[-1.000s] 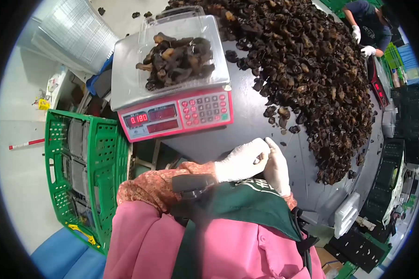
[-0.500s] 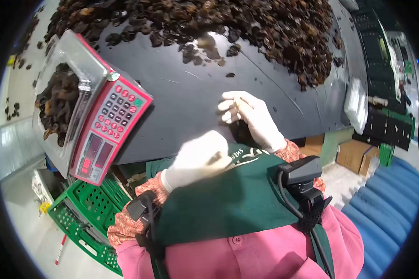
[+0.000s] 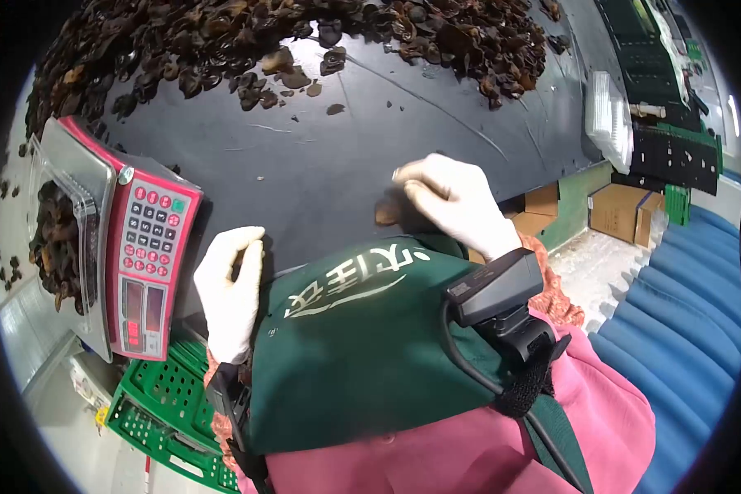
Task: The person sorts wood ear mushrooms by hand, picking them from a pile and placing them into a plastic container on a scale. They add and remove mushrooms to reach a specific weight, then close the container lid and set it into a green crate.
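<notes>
R hand (image 3: 457,202) pinching brown piece (image 3: 386,212), prob. mushroom | L hand (image 3: 229,290) loosely curled, empty, on counter (image 3: 321,156) by scale (image 3: 144,263) | step: picking strays; next: carry piece across to scale tray.

Scale display (image 3: 137,306) digits (too blurred)

On our table (image 3: 321,165) the mushroom heap (image 3: 305,33) lies at twelve o'clock, the scale (image 3: 140,247) at nine with a tray of mushrooms (image 3: 53,239) on it, a crate (image 3: 165,395) below at seven.
</notes>
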`<state>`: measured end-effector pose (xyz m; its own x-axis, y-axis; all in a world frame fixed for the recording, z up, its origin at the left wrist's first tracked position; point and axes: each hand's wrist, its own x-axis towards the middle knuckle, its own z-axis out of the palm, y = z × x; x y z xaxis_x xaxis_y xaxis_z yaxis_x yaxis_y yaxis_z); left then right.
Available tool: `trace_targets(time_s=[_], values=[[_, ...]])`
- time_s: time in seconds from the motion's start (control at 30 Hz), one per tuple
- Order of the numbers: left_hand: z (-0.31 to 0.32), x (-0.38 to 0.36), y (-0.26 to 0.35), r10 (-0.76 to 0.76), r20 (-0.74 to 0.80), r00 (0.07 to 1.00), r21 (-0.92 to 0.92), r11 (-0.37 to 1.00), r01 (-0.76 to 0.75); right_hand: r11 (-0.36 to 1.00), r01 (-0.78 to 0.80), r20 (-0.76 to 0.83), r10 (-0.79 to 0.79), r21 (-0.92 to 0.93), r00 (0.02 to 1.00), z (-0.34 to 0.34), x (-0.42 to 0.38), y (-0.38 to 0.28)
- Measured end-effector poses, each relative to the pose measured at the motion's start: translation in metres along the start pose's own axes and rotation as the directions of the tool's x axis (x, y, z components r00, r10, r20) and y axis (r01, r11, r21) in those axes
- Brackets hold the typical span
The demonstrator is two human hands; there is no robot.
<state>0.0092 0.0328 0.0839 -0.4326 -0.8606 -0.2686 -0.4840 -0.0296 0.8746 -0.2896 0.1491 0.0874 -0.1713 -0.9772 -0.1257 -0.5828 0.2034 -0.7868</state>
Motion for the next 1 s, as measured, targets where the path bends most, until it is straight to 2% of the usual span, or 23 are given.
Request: trace_targets(time_s=[0.03,0.07,0.13,0.17,0.2,0.27,0.3,0.33,0.4,0.43,0.47,0.53,0.57,0.63,0.67,0.7,0.73,0.8,0.87,0.9,1.0], values=[[0.007,0.001,0.001,0.012,0.014,1.0,-0.093,0.996,-0.011,0.999,0.033,0.048,-0.032,-0.021,0.998,0.006,-0.006,-0.004],[0.013,0.001,0.0,0.032,0.029,0.999,-0.111,0.993,-0.028,0.968,0.063,0.173,-0.02,-0.243,0.985,0.004,-0.011,-0.011],[0.021,0.003,0.001,0.124,0.085,0.989,-0.032,0.992,-0.122,0.901,0.148,0.195,-0.072,-0.408,0.978,0.02,-0.016,-0.008],[0.026,0.003,0.005,0.097,0.139,0.986,-0.077,0.993,-0.087,0.917,0.152,0.142,-0.106,-0.369,0.984,0.029,-0.015,0.002],[0.024,0.005,0.005,0.13,0.209,0.969,-0.035,0.992,-0.125,0.951,0.116,0.068,-0.101,-0.285,0.993,0.034,-0.01,0.004],[0.027,0.009,0.003,-0.039,0.322,0.946,-0.238,0.964,0.12,0.988,0.093,-0.027,-0.097,-0.123,0.995,0.04,0.006,-0.01],[0.027,0.01,0.011,-0.08,0.366,0.927,-0.374,0.899,0.225,0.985,0.167,-0.02,-0.168,-0.049,0.986,0.039,0.015,-0.023],[0.027,0.011,0.017,-0.065,0.379,0.923,-0.508,0.819,0.266,0.944,0.317,-0.009,-0.319,-0.096,0.948,0.038,0.023,-0.038],[0.021,0.015,0.018,-0.027,0.427,0.904,-0.606,0.734,0.308,0.932,0.34,0.173,-0.317,-0.124,0.932,0.046,0.039,-0.056],[0.017,0.015,0.022,-0.045,0.405,0.913,-0.582,0.757,0.296,0.904,0.413,0.176,-0.391,-0.111,0.903,0.047,0.044,-0.064],[0.012,0.014,0.019,-0.08,0.402,0.912,-0.604,0.725,0.329,0.908,0.417,0.202,-0.399,-0.049,0.894,0.039,0.051,-0.075],[-0.01,0.012,0.023,-0.095,0.31,0.946,-0.6,0.752,0.272,0.847,0.527,0.028,-0.527,-0.068,0.85,0.041,0.055,-0.067],[-0.025,0.01,0.025,-0.091,0.216,0.972,-0.657,0.723,0.214,0.883,0.466,-0.025,-0.468,-0.053,0.883,0.043,0.057,-0.065],[-0.062,0.0,0.046,-0.048,-0.106,0.993,-0.557,0.831,-0.019,0.94,0.342,-0.098,-0.341,-0.009,0.935,0.042,0.055,-0.051],[-0.082,-0.005,0.054,0.014,-0.267,0.964,-0.491,0.858,-0.148,0.958,0.285,-0.12,-0.281,0.018,0.952,0.045,0.053,-0.04],[-0.102,-0.009,0.057,0.119,-0.473,0.873,-0.324,0.898,-0.298,0.958,0.285,-0.126,-0.28,0.025,0.952,0.049,0.051,-0.036],[-0.119,-0.009,0.059,0.24,-0.631,0.738,-0.127,0.906,-0.404,0.961,0.277,-0.137,-0.27,0.028,0.953,0.05,0.05,-0.033],[-0.153,-0.007,0.056,0.377,-0.757,0.533,0.229,0.918,-0.324,0.971,0.24,-0.076,-0.238,0.015,0.968,0.05,0.047,-0.031],[-0.178,0.003,0.035,0.524,-0.686,0.505,0.55,0.828,-0.112,0.963,0.27,-0.073,-0.268,0.01,0.961,0.053,0.05,-0.03],[-0.185,0.005,0.027,0.539,-0.593,0.598,0.707,0.705,0.066,0.965,0.262,-0.068,-0.261,0.0,0.963,0.054,0.051,-0.031],[-0.19,0.006,0.014,0.438,-0.657,0.614,0.551,0.834,-0.005,0.954,0.292,-0.021,-0.294,-0.067,0.956,0.05,0.053,-0.035]])
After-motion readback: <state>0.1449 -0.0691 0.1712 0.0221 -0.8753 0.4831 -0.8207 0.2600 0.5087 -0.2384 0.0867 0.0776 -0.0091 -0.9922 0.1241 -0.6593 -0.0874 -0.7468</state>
